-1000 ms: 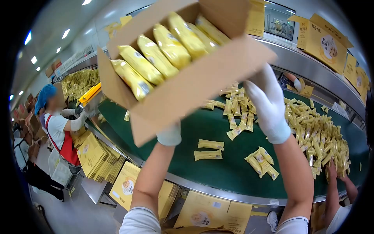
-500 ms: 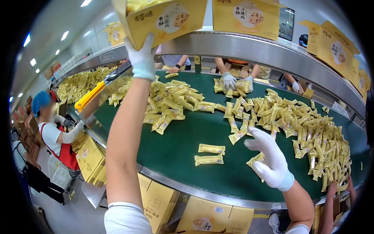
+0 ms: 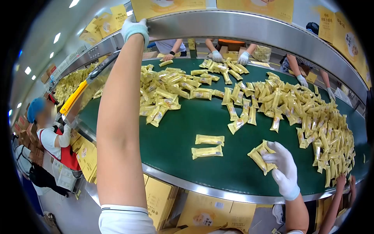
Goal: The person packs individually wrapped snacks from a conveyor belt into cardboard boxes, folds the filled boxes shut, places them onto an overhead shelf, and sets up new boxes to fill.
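Note:
My left hand, in a white glove, is raised to the steel ledge at the lower left corner of a yellow carton. Its fingers are mostly hidden, so its grip on the carton is unclear. Lower right, my right hand, also gloved, is open beside a small cluster of yellow-wrapped snack bars on the green conveyor belt. Its fingers and thumb are apart around the cluster's right side, with the fingertips touching or very near the wrappers. Two single bars lie left of it.
Large heaps of wrapped bars cover the belt's right and far left. Across the belt, a co-worker's gloved hands reach in. Flattened cartons stand below the near rim. A yellow-handled bar juts out left, near a person in a red apron.
My left hand and the carton have moved up and left, the carton now at the ledge. My right hand has come down to the small cluster. Across the belt, the co-worker's hands have parted from the bars.

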Demonstrator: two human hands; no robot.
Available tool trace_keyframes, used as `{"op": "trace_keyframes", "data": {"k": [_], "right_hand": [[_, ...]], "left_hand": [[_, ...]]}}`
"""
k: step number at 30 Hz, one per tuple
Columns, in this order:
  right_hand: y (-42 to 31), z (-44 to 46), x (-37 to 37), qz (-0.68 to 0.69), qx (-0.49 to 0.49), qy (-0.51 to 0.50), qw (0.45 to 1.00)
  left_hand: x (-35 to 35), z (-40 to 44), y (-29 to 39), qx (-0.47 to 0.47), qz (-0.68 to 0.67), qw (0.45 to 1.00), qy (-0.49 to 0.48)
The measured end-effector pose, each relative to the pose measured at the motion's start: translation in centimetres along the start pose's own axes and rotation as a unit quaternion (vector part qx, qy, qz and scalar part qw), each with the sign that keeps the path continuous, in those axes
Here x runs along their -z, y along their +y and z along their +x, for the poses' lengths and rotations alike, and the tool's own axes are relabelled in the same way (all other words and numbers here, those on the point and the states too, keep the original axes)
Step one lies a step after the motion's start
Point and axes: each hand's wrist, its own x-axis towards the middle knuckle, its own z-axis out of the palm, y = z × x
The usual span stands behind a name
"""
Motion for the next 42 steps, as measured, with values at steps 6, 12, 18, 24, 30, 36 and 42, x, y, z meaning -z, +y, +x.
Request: {"op": "trace_keyframes", "data": {"k": [6,12,18,24,30,36,42], "right_hand": [[3.0,-5.2,0.8,-0.094,-0.085,-0.072,0.989],[10.7,-18.1,4.4,-0.372,-0.459,-0.338,0.733],[15.7,-27.2,-0.2,-0.274,-0.515,-0.02,0.812],[18.9,-28.7,-6.1,-0.191,-0.481,0.183,0.836],[17.6,-29.6,-5.9,-0.08,-0.372,0.201,0.903],[16.3,-31.9,-5.7,0.078,-0.294,0.234,0.924],[12.4,-34.3,-2.8,0.29,-0.333,0.056,0.896]], "left_hand": [[-2.2,-6.5,-3.1,-0.273,0.227,0.935,0.031],[8.4,-30.6,-5.4,-0.248,0.18,0.477,-0.824],[16.9,-47.1,-10.1,0.093,0.362,0.402,-0.836],[22.2,-59.3,-18.0,0.247,0.352,0.718,-0.547],[22.9,-59.0,-16.0,0.303,0.277,0.772,-0.485],[23.6,-60.1,-14.0,0.234,0.231,0.871,-0.366],[24.1,-59.9,-9.9,0.141,0.048,0.928,-0.342]]}}
